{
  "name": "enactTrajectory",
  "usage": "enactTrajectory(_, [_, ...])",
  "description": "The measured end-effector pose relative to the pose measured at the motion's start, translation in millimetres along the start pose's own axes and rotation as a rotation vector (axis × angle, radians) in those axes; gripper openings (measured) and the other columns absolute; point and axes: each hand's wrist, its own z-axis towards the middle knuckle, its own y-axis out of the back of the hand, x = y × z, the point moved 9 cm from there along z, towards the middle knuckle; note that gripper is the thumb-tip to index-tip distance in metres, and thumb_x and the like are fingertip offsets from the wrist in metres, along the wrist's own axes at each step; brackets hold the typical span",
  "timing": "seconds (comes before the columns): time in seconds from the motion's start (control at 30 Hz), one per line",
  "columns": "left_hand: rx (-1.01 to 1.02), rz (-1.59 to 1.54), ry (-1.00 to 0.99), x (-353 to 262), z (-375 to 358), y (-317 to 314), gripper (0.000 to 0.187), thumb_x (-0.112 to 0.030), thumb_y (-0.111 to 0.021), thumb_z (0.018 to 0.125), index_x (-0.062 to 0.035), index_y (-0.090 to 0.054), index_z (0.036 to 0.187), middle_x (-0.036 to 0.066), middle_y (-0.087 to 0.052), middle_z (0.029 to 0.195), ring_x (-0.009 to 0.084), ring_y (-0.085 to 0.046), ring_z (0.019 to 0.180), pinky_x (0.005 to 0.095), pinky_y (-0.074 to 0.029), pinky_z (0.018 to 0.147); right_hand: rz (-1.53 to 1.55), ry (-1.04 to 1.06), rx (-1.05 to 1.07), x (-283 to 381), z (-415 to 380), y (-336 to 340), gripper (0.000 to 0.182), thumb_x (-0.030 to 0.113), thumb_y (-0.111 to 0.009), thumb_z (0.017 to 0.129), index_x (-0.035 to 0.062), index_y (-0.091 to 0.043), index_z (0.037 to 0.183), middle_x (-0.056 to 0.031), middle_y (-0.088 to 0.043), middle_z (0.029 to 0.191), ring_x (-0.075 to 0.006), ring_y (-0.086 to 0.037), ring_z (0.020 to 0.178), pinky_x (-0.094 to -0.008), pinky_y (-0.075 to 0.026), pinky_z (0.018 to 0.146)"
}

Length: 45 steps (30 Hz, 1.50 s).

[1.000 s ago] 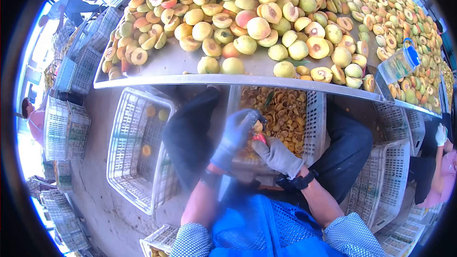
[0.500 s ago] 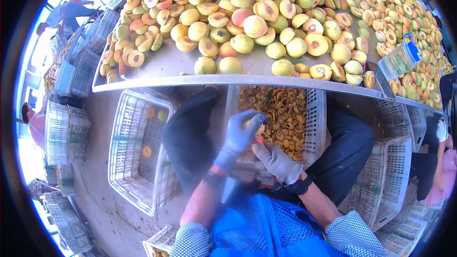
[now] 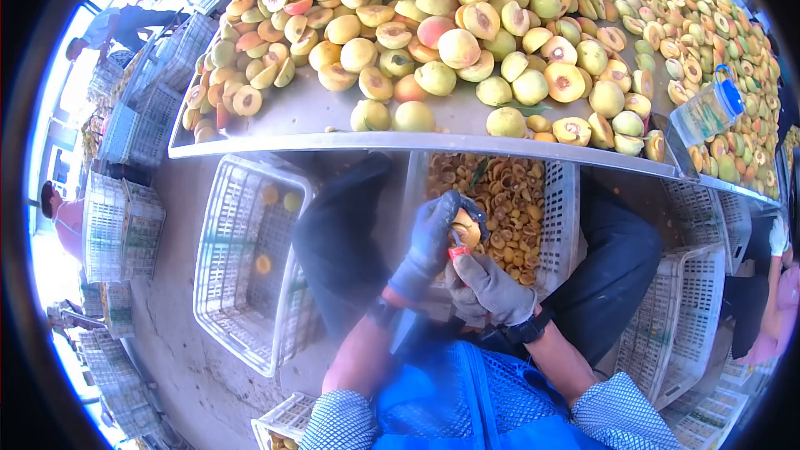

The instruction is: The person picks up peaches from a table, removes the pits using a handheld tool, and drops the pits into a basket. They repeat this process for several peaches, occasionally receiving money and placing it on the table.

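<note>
My left hand (image 3: 433, 237), in a grey glove with dark fingertips, is closed around a halved peach (image 3: 465, 229), its cut face turned towards my right hand. My right hand (image 3: 493, 287), also gloved, grips a small knife with a red handle (image 3: 457, 252); the short blade meets the fruit. Both hands are close together above a crate (image 3: 560, 225) between my knees, which holds many small cut fruit pieces (image 3: 502, 217). Beyond them, halved and whole peaches (image 3: 458, 48) are heaped on a metal-edged table (image 3: 350, 142).
A white crate (image 3: 250, 350) with a few fruit pieces stands on the left. Stacked crates (image 3: 679, 325) stand on the right. A clear container with a blue rim (image 3: 707, 112) rests on the right-hand fruit. Other people are at both sides, including a gloved hand (image 3: 778, 236).
My left hand has turned, so the peach's cut face now shows. The knife and its red handle are more visible. The whole view has shifted slightly.
</note>
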Motion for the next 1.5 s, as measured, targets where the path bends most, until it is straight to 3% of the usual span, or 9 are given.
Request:
enactTrajectory(0.3, [0.210,-0.307,0.098,9.2,-2.1,-23.0,0.062,-0.057,-0.040,0.094,0.0016,-0.059,0.088,0.012,-0.062,0.079,0.0195,-0.061,0.070,0.0303,-0.050,0.067,0.006,0.123,0.162,13.6,-8.3,-19.8,0.046,0.050,-0.045,0.095,0.0088,-0.047,0.075,0.0059,-0.034,0.049,-0.0059,-0.030,0.036,-0.0235,-0.023,0.036])
enactTrajectory(0.43, [-0.076,-0.179,0.018,-13.7,-1.9,-8.8,0.068,-0.065,-0.035,0.091,-0.0012,-0.059,0.088,0.011,-0.063,0.081,0.0215,-0.062,0.074,0.0308,-0.051,0.070,-0.298,0.089,0.039,20.8,-11.6,-3.4,0.046,0.052,-0.048,0.093,0.0087,-0.048,0.076,0.0063,-0.034,0.050,-0.0062,-0.030,0.037,-0.0238,-0.023,0.036])
enactTrajectory(0.5, [-0.087,0.014,-0.313,-49.2,-9.6,-4.7,0.068,-0.065,-0.032,0.092,-0.0021,-0.059,0.092,0.009,-0.063,0.082,0.0200,-0.062,0.073,0.0290,-0.052,0.071,-0.244,0.092,-0.090,16.1,-7.7,19.9,0.046,0.052,-0.048,0.093,0.0086,-0.049,0.078,0.0057,-0.034,0.050,-0.0065,-0.030,0.037,-0.0239,-0.023,0.036])
enactTrajectory(0.53, [-0.237,-0.138,0.034,-18.5,-0.9,15.7,0.070,-0.065,-0.031,0.092,-0.0020,-0.060,0.095,0.008,-0.063,0.082,0.0169,-0.062,0.074,0.0273,-0.051,0.070,-0.213,0.094,-0.157,11.5,-6.1,32.6,0.046,0.052,-0.048,0.093,0.0086,-0.049,0.079,0.0053,-0.035,0.050,-0.0066,-0.030,0.037,-0.0239,-0.023,0.036])
enactTrajectory(0.57, [-0.241,-0.136,0.028,-20.3,-1.3,20.4,0.070,-0.065,-0.031,0.092,-0.0020,-0.060,0.095,0.008,-0.063,0.082,0.0169,-0.062,0.074,0.0273,-0.051,0.070,-0.185,0.097,-0.224,8.0,-4.5,45.1,0.046,0.052,-0.048,0.093,0.0085,-0.050,0.079,0.0050,-0.035,0.050,-0.0068,-0.030,0.037,-0.0240,-0.023,0.036])
enactTrajectory(0.9, [-0.150,0.584,-0.343,-67.5,-10.5,-1.7,0.036,-0.026,-0.036,0.101,-0.0002,-0.060,0.108,0.009,-0.064,0.096,0.0146,-0.058,0.089,0.0291,-0.046,0.082,-0.358,0.171,-0.216,25.5,5.8,24.9,0.042,0.048,-0.047,0.095,0.0087,-0.050,0.079,0.0032,-0.040,0.054,-0.0067,-0.035,0.040,-0.0231,-0.026,0.038])
enactTrajectory(1.1, [-0.520,1.136,-0.563,-173.4,-70.8,54.9,0.021,-0.009,-0.045,0.096,0.0003,-0.061,0.105,0.013,-0.062,0.096,0.0232,-0.060,0.092,0.0323,-0.047,0.082,-0.045,-0.002,-0.397,4.0,-13.2,78.7,0.042,0.050,-0.048,0.094,0.0096,-0.049,0.082,0.0031,-0.039,0.053,-0.0082,-0.034,0.037,-0.0251,-0.027,0.036])
enactTrajectory(1.3, [-0.938,1.781,-0.212,-230.4,-139.1,182.6,0.028,-0.024,-0.057,0.092,-0.0026,-0.061,0.109,0.017,-0.064,0.098,0.0346,-0.060,0.093,0.0396,-0.048,0.081,-0.073,-0.040,-0.419,-11.0,-3.5,82.8,0.042,0.049,-0.049,0.094,0.0091,-0.049,0.082,0.0031,-0.039,0.051,-0.0088,-0.036,0.036,-0.0252,-0.028,0.034])
enactTrajectory(1.5, [-0.627,1.618,-0.463,-259.2,-65.6,107.6,0.029,-0.024,-0.068,0.082,-0.0042,-0.065,0.104,0.015,-0.065,0.099,0.0320,-0.063,0.089,0.0391,-0.049,0.080,-0.212,-0.037,-0.533,-28.5,14.2,94.9,0.039,0.045,-0.051,0.095,0.0083,-0.050,0.082,0.0024,-0.043,0.053,-0.0085,-0.039,0.038,-0.0248,-0.031,0.035])
